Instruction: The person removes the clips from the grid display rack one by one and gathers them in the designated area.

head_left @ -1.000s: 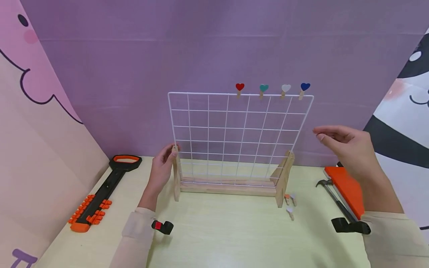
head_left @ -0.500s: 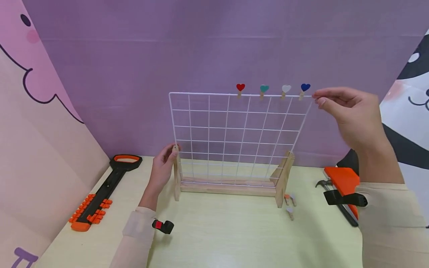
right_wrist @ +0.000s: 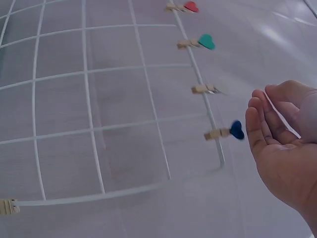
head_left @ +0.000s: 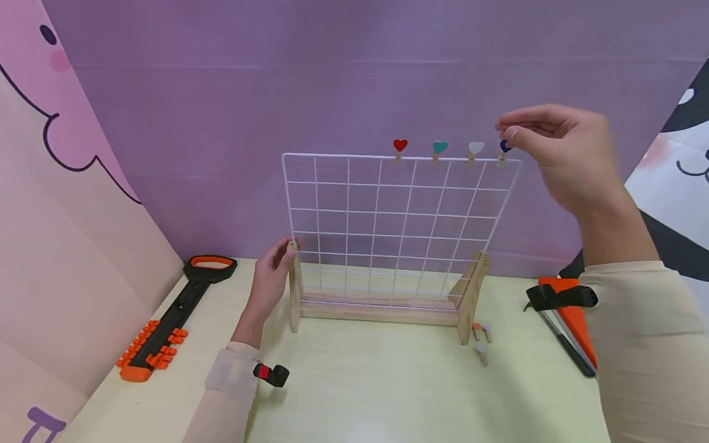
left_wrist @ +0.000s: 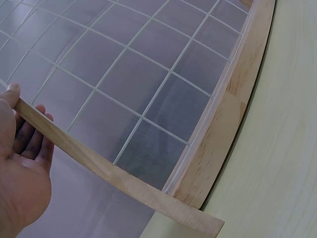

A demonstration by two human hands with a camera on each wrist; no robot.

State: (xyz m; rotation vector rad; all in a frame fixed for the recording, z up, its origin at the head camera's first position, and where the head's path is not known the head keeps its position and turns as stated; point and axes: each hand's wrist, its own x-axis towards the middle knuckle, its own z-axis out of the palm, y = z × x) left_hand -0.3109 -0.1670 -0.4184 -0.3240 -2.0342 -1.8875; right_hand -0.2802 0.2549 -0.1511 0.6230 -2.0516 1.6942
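Observation:
A white wire grid panel (head_left: 360, 215) stands in a wooden stand (head_left: 382, 314) on the table. My left hand (head_left: 269, 280) grips the top of the stand's left upright (left_wrist: 99, 161), thumb on one side and fingers on the other. Along the grid's top right edge sit small heart clothespins: red (head_left: 400, 146), teal (head_left: 440, 148), white (head_left: 476, 149) and blue (right_wrist: 237, 130). My right hand (head_left: 570, 154) hovers beside the blue one, partly covering it in the head view. Its fingers are loosely bent, with nothing visible between them and a gap to the clip in the right wrist view.
Several loose heart clothespins (head_left: 482, 352) lie on the table near the stand's right foot. A black and orange tool (head_left: 180, 314) lies at the left. At the right, an orange object (head_left: 576, 320) is partly hidden by my right arm. A purple backdrop (head_left: 332, 92) hangs behind.
My right hand has risen from beside the grid's right edge and moved left to the blue clothespin at the top corner. My left hand has stayed on the upright.

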